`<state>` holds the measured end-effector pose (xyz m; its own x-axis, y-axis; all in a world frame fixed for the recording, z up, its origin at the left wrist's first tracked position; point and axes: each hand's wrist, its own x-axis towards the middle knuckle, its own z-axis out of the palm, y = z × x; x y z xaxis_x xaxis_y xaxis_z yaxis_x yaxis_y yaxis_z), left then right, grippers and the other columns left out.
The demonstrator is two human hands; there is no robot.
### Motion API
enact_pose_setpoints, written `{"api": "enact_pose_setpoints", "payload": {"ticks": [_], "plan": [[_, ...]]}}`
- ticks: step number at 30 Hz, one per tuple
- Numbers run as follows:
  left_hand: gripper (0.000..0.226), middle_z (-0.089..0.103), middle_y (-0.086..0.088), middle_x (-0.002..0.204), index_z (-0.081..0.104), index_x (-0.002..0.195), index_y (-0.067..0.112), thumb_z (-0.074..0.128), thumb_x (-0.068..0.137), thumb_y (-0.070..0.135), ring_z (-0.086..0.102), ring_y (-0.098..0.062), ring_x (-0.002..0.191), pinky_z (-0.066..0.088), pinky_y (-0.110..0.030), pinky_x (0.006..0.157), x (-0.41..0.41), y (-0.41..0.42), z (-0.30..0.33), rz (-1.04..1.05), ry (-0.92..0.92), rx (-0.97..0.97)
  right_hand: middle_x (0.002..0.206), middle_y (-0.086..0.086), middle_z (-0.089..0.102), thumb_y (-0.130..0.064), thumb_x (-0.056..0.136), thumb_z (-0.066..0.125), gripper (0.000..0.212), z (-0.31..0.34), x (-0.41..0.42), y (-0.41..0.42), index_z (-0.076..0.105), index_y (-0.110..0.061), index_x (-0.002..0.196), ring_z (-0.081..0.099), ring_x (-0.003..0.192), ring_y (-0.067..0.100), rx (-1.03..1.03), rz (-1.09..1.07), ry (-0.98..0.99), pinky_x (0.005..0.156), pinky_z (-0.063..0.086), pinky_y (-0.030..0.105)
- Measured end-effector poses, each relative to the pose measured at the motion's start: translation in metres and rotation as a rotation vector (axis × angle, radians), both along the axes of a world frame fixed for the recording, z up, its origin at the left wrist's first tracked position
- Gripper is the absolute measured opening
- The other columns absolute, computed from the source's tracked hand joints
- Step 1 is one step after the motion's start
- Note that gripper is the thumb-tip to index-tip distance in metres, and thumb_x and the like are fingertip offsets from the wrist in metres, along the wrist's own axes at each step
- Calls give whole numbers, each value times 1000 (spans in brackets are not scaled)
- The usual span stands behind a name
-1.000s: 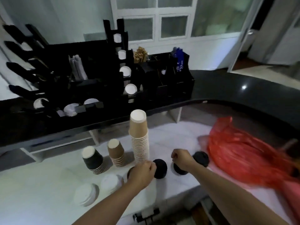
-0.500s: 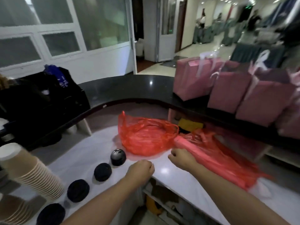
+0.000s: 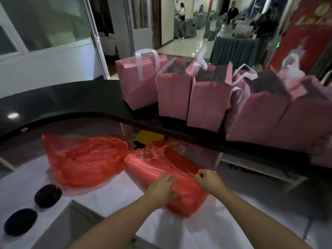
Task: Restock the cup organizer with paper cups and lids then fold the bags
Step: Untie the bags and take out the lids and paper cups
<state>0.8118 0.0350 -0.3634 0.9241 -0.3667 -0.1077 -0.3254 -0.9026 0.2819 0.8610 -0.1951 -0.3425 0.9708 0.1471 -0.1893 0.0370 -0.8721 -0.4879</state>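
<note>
Head view: 2 red plastic bags on the white counter [image 3: 111, 196]. Crumpled red bag [image 3: 84, 161] left of centre, flatter red bag [image 3: 167, 174] lower centre. Left hand [image 3: 161, 190] laid on the flatter red bag, fingers fairly straight. Right hand [image 3: 209, 182] curled, pinching its plastic just beside. 2 black lids [image 3: 34, 209] lower left. Pink gift bags [image 3: 206, 97] lined up upper right on the black ledge [image 3: 75, 103].

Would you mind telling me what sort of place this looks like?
Probably a service counter beside a banquet or event hall: a curved black countertop lined with pink gift bags, and cloth-covered tables in the tiled room beyond. Black cup lids hint at a drinks station.
</note>
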Motion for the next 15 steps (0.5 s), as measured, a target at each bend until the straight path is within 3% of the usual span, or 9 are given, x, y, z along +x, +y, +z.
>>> {"api": "enact_pose_setpoints", "payload": {"ticks": [4, 6, 8, 10, 12, 15], "plan": [[76, 32, 3, 158, 33, 153, 31, 60, 88, 58, 28, -25, 143, 25, -41, 117, 16, -39, -16, -101, 66, 195, 60, 1, 52, -40, 89, 48, 33, -15, 4, -34, 48, -17, 65, 45, 56, 19, -24, -11, 54, 52, 30, 34], [75, 43, 3, 149, 36, 151, 33, 63, 85, 54, 37, -26, 135, 28, -42, 112, 15, -48, -25, -126, 85, 240, 67, 0, 60, -38, 90, 48, 29, -23, 3, -43, 53, -14, 73, 54, 62, 21, -23, -16, 58, 54, 38, 35], [56, 61, 4, 119, 59, 132, 32, 65, 77, 37, 55, -26, 111, 38, -39, 96, 9, -52, -33, -180, 15, 250, 69, 2, 62, -34, 92, 49, 26, -30, 1, -48, 54, -14, 75, 59, 68, 23, 9, 4, 64, 56, 41, 37], [33, 62, 8, 85, 72, 97, 30, 55, 68, 31, 62, -22, 82, 36, -34, 80, 0, -51, -39, -223, -92, 244, 66, 1, 56, -31, 90, 50, 26, -34, 1, -48, 47, -15, 70, 57, 67, 26, 33, 22, 50, 54, 35, 37], [21, 58, 9, 77, 71, 83, 29, 59, 66, 28, 59, -20, 73, 33, -33, 75, -6, -41, -45, -286, -190, 229, 66, -2, 54, -31, 88, 52, 26, -35, 3, -42, 43, -17, 68, 54, 67, 24, 14, 40, 0, 55, 33, 36], [24, 56, 7, 83, 71, 85, 26, 77, 61, 25, 53, -20, 78, 38, -35, 75, -18, -20, -58, -330, -256, 188, 65, -4, 53, -36, 83, 51, 26, -39, -7, -28, 42, -18, 66, 53, 65, 23, -31, 54, -104, 55, 37, 34]]}}
